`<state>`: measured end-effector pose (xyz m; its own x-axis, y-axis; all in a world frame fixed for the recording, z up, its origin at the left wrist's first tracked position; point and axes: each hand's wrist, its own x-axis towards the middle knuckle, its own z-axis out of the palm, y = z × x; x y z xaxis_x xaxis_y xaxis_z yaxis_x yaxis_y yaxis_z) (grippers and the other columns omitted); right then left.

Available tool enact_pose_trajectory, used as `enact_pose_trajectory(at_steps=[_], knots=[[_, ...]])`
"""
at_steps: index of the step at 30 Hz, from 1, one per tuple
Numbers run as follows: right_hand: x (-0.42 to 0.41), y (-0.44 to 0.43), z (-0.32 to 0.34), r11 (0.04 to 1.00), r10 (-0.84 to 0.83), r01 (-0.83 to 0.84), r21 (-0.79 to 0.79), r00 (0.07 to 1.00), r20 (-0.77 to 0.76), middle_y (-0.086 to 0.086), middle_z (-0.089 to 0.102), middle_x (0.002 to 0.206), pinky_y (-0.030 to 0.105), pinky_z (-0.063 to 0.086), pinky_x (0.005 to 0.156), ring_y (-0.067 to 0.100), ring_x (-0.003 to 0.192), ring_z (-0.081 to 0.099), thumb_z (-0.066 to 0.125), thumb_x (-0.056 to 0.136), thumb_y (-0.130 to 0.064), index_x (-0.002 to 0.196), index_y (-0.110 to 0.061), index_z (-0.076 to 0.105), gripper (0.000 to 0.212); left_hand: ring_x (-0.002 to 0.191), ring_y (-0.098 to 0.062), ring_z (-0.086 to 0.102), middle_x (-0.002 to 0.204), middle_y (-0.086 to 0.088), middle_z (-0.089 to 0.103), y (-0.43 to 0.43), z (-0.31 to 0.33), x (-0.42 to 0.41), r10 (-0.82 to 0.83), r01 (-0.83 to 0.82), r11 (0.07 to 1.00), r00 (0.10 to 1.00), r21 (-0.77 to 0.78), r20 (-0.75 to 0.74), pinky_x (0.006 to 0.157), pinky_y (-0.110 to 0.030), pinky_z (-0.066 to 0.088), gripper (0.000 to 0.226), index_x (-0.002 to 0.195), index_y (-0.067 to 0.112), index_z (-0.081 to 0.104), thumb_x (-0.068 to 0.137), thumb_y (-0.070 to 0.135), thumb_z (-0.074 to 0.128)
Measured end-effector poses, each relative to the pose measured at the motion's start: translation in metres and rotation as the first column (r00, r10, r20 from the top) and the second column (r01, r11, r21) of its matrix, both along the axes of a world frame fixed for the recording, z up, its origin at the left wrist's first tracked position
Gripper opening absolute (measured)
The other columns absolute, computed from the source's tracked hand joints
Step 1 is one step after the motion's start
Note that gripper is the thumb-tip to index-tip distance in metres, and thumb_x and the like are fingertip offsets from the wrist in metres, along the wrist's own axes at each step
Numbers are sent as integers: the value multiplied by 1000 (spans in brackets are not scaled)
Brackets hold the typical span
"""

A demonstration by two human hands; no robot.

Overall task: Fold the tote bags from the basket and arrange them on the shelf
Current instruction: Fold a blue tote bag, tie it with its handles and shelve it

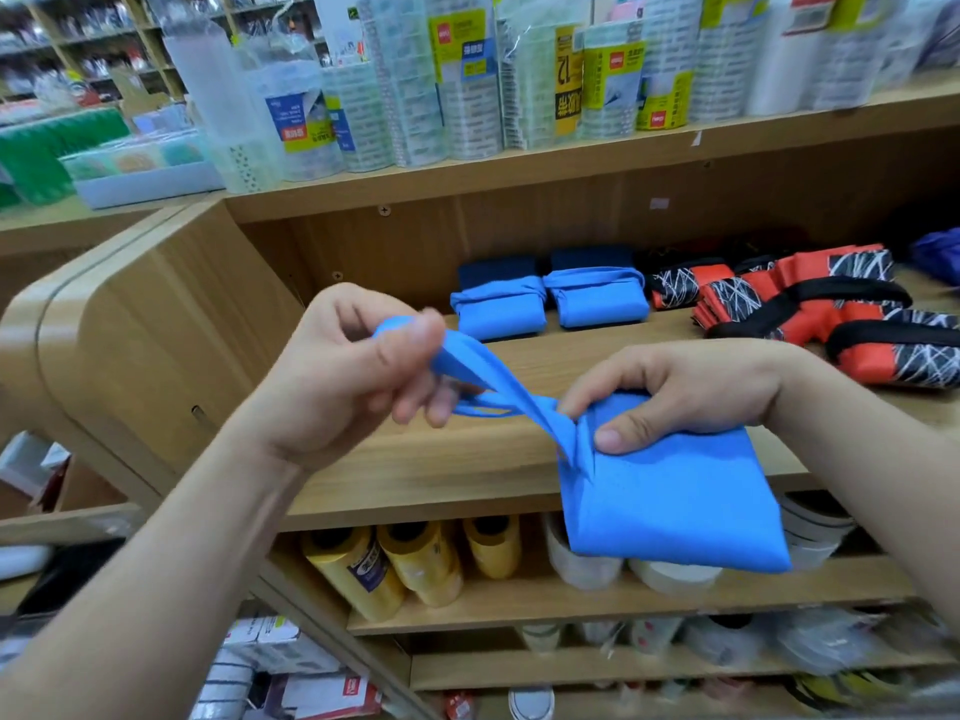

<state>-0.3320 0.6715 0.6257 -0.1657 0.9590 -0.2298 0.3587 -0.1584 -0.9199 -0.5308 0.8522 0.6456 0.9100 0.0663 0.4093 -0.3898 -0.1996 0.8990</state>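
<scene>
Holding a folded blue tote bag (670, 506) in the air just in front of the front edge of the shelf (415, 459), the right hand (675, 392) grips its top edge, thumb pressed on the cloth and fingers curled over it. The left hand (358, 366) pinches the bag's straps (498, 376), drawn up and to the left, so the hands are apart. Toward the shelf's back, two folded blue bags (498, 311) lie side by side, with red-and-black patterned bags (831, 314) just right of them.
</scene>
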Motion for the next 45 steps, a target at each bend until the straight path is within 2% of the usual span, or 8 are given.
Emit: enact_pose_trajectory(at_steps=[6, 9, 15, 23, 29, 33, 39, 45], knots=[[1, -9, 2, 980, -110, 145, 138, 967, -231, 5, 64, 89, 25, 55, 59, 15, 69, 66, 76, 80, -22, 122, -46, 51, 55, 51, -5, 52, 108, -11, 60, 3, -3, 10, -404, 320, 675, 914, -664, 29, 58, -27, 59, 57, 133, 0, 53, 96, 43, 50], [-15, -17, 22, 958, -182, 117, 263, 955, 236, -32, 60, 103, 12, 48, 73, -7, 85, 62, 72, 87, -17, 133, -66, 30, 80, 53, -7, 53, 118, -8, 63, 3, -7, 13, -289, 157, 753, 952, -639, -106, 52, -22, 56, 67, 134, 5, 56, 94, 56, 39], [-43, 9, 34, 957, -249, -83, 277, 245, 937, -9, 33, 87, 33, 33, 63, 7, 66, 38, 49, 96, -42, 135, -66, 13, 58, 57, -12, 57, 120, -14, 58, -12, 1, 26, -331, 202, 688, 942, -697, -54, 56, -27, 58, 81, 137, -3, 45, 91, 63, 37], [-11, 3, 12, 898, -362, 167, 408, 808, 466, -39, 60, 92, 6, 38, 74, -15, 89, 56, 70, 89, -24, 99, -45, 65, 24, 54, -9, 58, 74, -7, 58, -13, -31, 22, 239, -459, 631, 882, -625, -406, 52, -22, 55, 23, 91, 6, 60, 69, 3, 61], [3, 1, 13, 967, -201, 199, 158, 980, -2, 2, 73, 89, 25, 54, 62, 17, 77, 70, 74, 83, -21, 91, -26, 76, 9, 140, -17, 38, 149, 8, 43, 5, -23, 2, 181, -186, 982, 972, -18, -150, 107, -33, 42, 77, 135, 37, 54, 65, 50, 83], [9, 4, 9, 994, -53, 62, 88, 994, -98, 1, 71, 90, 24, 54, 63, 15, 76, 69, 63, 85, -15, 93, -21, 75, 16, 146, -16, 24, 149, 7, 40, 0, -8, 3, 206, -200, 561, 974, 803, 98, 116, -30, 27, 50, 111, 28, 70, 68, 52, 79], [19, 6, -10, 997, 27, -8, 72, 965, -261, 0, 70, 100, 26, 55, 66, 14, 80, 69, 72, 84, -21, 109, -27, 72, 26, 47, -19, 55, 53, 4, 58, -11, -4, 7, 144, -144, 989, 990, 45, -1, 61, -31, 53, 32, 60, 23, 63, 80, 46, 72], [21, -5, -12, 953, -144, 184, 241, 974, -175, -20, 59, 130, 22, 53, 83, 15, 115, 62, 80, 76, -34, 143, -43, 43, 76, 41, 2, 44, 75, 5, 52, -2, -8, 10, -168, 79, 841, 979, -534, -119, 48, -16, 49, 48, 119, 7, 65, 87, 42, 64]])
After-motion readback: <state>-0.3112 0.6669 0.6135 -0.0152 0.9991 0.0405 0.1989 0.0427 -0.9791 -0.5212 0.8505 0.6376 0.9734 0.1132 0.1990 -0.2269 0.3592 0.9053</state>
